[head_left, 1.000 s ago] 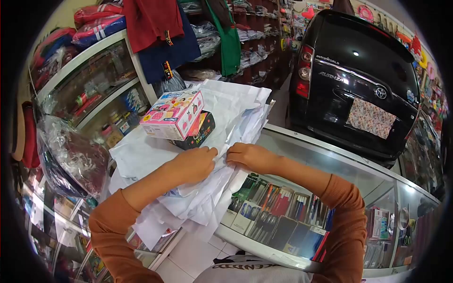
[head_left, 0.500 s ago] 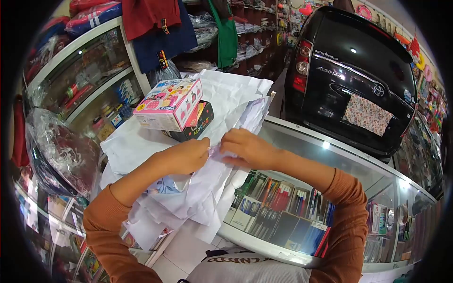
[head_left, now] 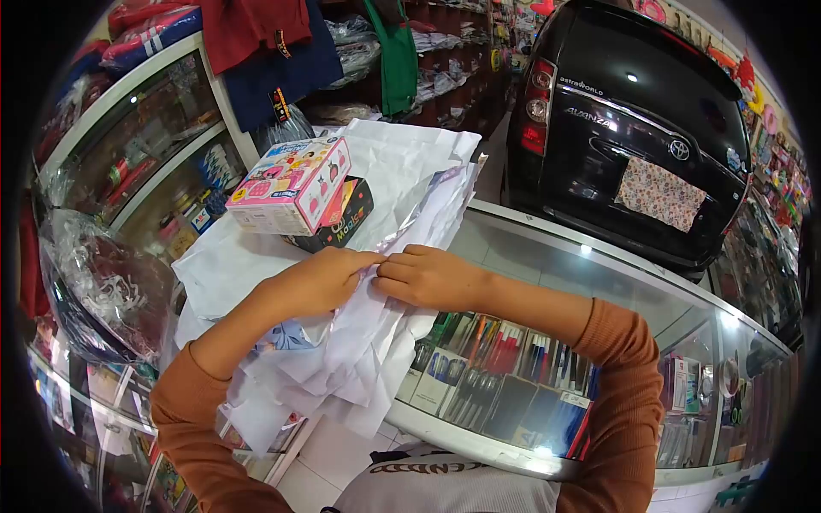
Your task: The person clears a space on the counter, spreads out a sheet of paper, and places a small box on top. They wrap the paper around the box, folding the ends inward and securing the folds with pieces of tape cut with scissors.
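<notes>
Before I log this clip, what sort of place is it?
Probably a stationery and clothing shop: pens stand in a glass display case, and garments hang near stocked shelves.

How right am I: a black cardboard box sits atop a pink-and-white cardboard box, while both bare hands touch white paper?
The stacking is reversed: the head view shows the pink-and-white box atop the black box. The left hand and right hand do touch white paper.

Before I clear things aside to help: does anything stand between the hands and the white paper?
Nothing visible does: the left hand and right hand both touch the white paper. The pink box, on the black box, sits beyond the left hand, not between.
</notes>
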### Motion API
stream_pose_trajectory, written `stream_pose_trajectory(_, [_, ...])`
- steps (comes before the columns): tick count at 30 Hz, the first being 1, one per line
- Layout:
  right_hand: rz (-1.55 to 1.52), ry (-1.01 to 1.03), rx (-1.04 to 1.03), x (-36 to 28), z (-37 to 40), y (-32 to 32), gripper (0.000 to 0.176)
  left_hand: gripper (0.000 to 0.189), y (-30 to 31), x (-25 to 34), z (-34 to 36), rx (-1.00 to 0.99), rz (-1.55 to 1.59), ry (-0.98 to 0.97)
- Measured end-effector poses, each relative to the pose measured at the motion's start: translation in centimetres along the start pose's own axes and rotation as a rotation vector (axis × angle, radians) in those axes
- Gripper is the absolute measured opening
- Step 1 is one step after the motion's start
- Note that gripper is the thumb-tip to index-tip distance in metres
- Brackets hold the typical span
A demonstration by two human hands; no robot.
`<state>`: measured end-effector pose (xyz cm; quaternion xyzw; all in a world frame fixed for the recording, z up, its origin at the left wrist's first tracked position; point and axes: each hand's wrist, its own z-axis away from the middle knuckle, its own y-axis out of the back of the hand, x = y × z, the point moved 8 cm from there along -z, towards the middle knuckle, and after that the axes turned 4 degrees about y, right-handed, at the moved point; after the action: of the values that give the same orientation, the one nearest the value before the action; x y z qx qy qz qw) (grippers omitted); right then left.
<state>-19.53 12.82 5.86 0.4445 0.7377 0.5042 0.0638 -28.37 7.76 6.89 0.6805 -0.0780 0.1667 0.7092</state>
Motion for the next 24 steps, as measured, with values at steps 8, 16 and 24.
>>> stream_pose_trajectory(8, [0.062,0.022,0.086,-0.2,0.4,-0.6,0.013,0.084,-2.0,0.9,0.3,-0.197,-0.142,0.230])
stream_pose_trajectory(16, [0.227,0.085,0.063,-1.3,-0.1,1.0,0.013,0.078,-2.4,2.2,-0.1,-0.259,-0.275,0.193])
stream_pose_trajectory(24, [0.230,0.075,0.040,-2.7,1.5,5.3,0.017,0.082,-2.5,0.7,-0.2,-0.230,-0.395,0.245])
